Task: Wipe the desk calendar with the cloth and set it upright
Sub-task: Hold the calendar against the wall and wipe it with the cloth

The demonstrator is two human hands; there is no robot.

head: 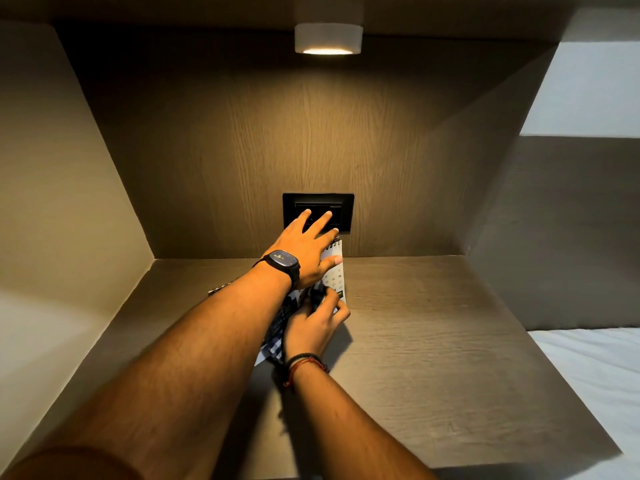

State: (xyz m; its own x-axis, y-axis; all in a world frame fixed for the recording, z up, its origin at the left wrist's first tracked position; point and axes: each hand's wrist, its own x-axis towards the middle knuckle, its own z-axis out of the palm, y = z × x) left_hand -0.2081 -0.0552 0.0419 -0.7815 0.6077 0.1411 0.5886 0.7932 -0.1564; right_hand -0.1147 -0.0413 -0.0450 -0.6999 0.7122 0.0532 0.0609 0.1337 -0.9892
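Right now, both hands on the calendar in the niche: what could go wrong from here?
1. The left hand with the dark wristwatch steadies the white spiral-bound desk calendar only at its top edge; pressure from wiping could tip or fold it.
2. The left hand's spread fingers lie just in front of the black wall switch panel; a slip might press a switch.
3. The right hand pinches a dark cloth against the page, which could crease it.
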